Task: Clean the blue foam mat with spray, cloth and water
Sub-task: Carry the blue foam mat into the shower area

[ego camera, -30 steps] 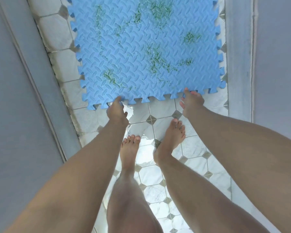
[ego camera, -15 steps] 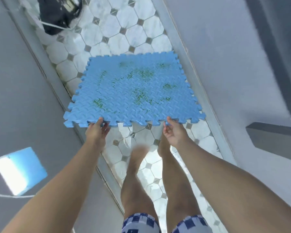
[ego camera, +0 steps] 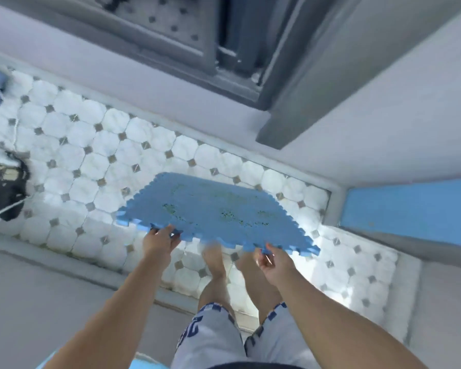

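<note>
The blue foam mat (ego camera: 213, 211) is being held clear of the tiled floor (ego camera: 77, 155), roughly level, probably so the soiled face is being kept upward. Its near toothed edge is being pinched by the left hand (ego camera: 157, 242) and the right hand (ego camera: 273, 262), fingers clamped on the foam. Thin slab, jigsaw tabs, greenish specks; surface texture blurred.

White-tiled floor (ego camera: 91, 169), bare feet (ego camera: 215, 259) and a dark bundle (ego camera: 3, 193) on it
</note>
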The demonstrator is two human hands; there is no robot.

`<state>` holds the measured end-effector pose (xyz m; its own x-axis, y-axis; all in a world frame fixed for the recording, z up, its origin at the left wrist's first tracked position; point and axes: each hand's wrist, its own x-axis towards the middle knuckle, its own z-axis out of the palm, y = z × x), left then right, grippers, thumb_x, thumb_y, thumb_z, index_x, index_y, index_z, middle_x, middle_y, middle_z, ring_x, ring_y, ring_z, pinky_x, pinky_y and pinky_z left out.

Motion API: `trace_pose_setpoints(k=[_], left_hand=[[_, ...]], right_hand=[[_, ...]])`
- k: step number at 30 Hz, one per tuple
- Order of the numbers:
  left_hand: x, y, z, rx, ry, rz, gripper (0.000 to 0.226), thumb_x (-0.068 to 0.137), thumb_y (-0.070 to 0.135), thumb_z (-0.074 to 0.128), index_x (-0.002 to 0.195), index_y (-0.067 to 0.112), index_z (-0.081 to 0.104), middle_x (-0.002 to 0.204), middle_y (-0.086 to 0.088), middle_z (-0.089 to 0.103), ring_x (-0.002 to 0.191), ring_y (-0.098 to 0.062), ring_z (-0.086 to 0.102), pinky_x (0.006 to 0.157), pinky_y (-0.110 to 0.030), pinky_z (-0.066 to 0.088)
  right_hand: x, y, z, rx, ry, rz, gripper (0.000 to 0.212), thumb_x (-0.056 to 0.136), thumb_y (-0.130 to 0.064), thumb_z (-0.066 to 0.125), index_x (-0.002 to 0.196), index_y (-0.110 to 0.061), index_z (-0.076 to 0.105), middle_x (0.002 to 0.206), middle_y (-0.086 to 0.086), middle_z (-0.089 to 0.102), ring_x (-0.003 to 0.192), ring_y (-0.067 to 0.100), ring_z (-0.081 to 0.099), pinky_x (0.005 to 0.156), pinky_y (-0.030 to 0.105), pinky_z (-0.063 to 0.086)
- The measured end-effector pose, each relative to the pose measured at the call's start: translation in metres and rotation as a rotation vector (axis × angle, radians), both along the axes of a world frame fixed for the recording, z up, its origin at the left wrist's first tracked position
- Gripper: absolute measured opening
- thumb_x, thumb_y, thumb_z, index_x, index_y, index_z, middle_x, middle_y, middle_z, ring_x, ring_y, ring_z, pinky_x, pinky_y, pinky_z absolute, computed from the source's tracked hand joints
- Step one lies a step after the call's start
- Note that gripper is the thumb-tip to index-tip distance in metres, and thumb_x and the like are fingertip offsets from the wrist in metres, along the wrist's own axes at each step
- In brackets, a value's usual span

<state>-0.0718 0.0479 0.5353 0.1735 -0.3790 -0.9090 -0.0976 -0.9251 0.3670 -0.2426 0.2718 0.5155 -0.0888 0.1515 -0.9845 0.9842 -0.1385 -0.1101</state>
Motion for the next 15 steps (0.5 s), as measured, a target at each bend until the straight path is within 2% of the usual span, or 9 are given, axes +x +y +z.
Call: trace_pose_setpoints(k=[3,5,7,9,10,12,13,15], left_hand=[[-0.058,0.034,0.014,-0.004,-0.001,-0.223,0.015,0.099,-0.006,0.058,0.113,0.001,0.056,0.111,-0.019,0.063,0.081,-0.027,0.067,0.056,-0.026,0.062],[-0.097,0.065,0.020,-0.018,0.023,-0.370,0.023,0.098,-0.010,0.056,0.117,0.002,0.058,0.116,-0.016,0.061,0.088,-0.029,0.067,0.058,-0.026,0.063],[-0.136,0.103,0.026,-0.007,0.050,-0.520,0.035,0.098,-0.011,0.054,0.132,-0.001,0.057,0.121,-0.012,0.060,0.100,-0.031,0.063,0.075,-0.034,0.064],[-0.173,0.145,0.030,0.018,0.055,-0.673,0.042,0.099,-0.010,0.054,0.140,-0.002,0.053,0.122,-0.010,0.059,0.104,-0.029,0.060,0.097,-0.043,0.055],[-0.191,0.167,0.032,0.030,0.062,-0.745,0.041,0.099,-0.010,0.054,0.139,-0.001,0.053,0.122,-0.011,0.058,0.101,-0.030,0.061,0.099,-0.044,0.053],[-0.223,0.214,0.031,0.059,0.060,-0.890,0.033,0.100,-0.010,0.054,0.131,0.001,0.055,0.126,-0.016,0.059,0.089,-0.032,0.063,0.086,-0.037,0.058],[-0.236,0.238,0.031,0.064,0.038,-0.960,0.032,0.100,-0.009,0.055,0.131,-0.002,0.055,0.131,-0.018,0.059,0.090,-0.033,0.064,0.080,-0.034,0.058],[-0.258,0.287,0.029,0.072,0.001,-1.068,0.041,0.099,-0.010,0.056,0.139,-0.007,0.052,0.143,-0.020,0.057,0.105,-0.035,0.062,0.084,-0.037,0.054]], right_hand=[[-0.004,0.064,0.017,0.025,0.005,-0.227,0.012,0.090,0.004,0.069,0.096,0.000,0.058,0.084,0.015,0.057,0.070,0.025,0.057,0.042,0.021,0.052],[-0.006,0.108,0.030,0.027,0.003,-0.380,0.010,0.091,0.004,0.067,0.095,0.002,0.058,0.084,0.016,0.056,0.070,0.025,0.057,0.040,0.022,0.052],[-0.006,0.154,0.041,0.035,0.000,-0.534,0.010,0.093,0.004,0.065,0.089,0.002,0.056,0.084,0.016,0.055,0.069,0.026,0.055,0.038,0.023,0.051],[-0.003,0.199,0.041,0.053,-0.006,-0.646,0.007,0.093,0.003,0.065,0.095,0.002,0.058,0.081,0.016,0.056,0.065,0.024,0.054,0.037,0.022,0.050],[0.000,0.221,0.042,0.055,-0.002,-0.696,0.010,0.093,0.001,0.065,0.100,0.002,0.058,0.079,0.016,0.057,0.063,0.022,0.054,0.038,0.020,0.049],[0.007,0.264,0.042,0.073,0.009,-0.788,0.011,0.095,0.000,0.063,0.103,0.001,0.057,0.078,0.014,0.056,0.061,0.019,0.052,0.037,0.018,0.047],[0.011,0.284,0.044,0.085,0.010,-0.835,0.008,0.096,-0.001,0.062,0.101,0.000,0.057,0.077,0.013,0.055,0.061,0.018,0.051,0.037,0.017,0.046],[0.020,0.323,0.046,0.105,0.024,-0.934,0.004,0.097,-0.001,0.059,0.097,-0.001,0.055,0.076,0.013,0.052,0.056,0.017,0.051,0.035,0.015,0.043]])
